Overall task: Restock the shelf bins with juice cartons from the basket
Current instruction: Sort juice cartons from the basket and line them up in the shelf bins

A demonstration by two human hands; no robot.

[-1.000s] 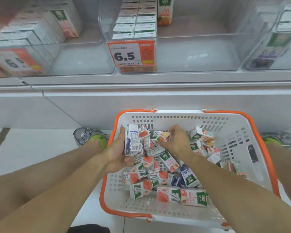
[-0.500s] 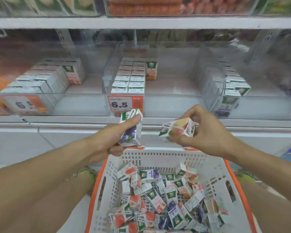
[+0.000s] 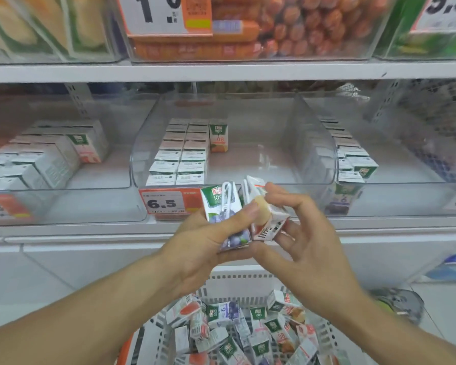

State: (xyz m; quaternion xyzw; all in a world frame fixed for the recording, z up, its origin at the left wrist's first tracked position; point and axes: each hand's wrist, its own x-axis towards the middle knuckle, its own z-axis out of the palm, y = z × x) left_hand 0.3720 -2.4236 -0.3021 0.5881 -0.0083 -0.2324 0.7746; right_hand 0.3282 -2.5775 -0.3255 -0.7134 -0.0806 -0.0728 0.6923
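Observation:
My left hand (image 3: pixel 200 248) is shut on a purple blueberry juice carton (image 3: pixel 220 206), its thumb reaching across onto a second, orange-and-white carton (image 3: pixel 270 227) pressed against it. My right hand (image 3: pixel 308 248) has its fingers spread and only touches that second carton from the right. Both hands hover in front of the middle clear shelf bin (image 3: pixel 261 167), which holds two rows of cartons on its left side. Below them, the white basket (image 3: pixel 237 281) with an orange rim holds several loose cartons (image 3: pixel 248 327).
A 6.5 price tag (image 3: pixel 166 204) hangs on the middle bin. The left bin (image 3: pixel 63 159) and right bin (image 3: pixel 353 164) also hold cartons. The shelf above (image 3: pixel 248 71) carries sausage packs. My shoe (image 3: pixel 398 304) is on the floor at right.
Both hands lifted a carton each out of the basket and brought them together at shelf height. The right hand's carton now rests against the left hand's carton, and the right fingers have opened.

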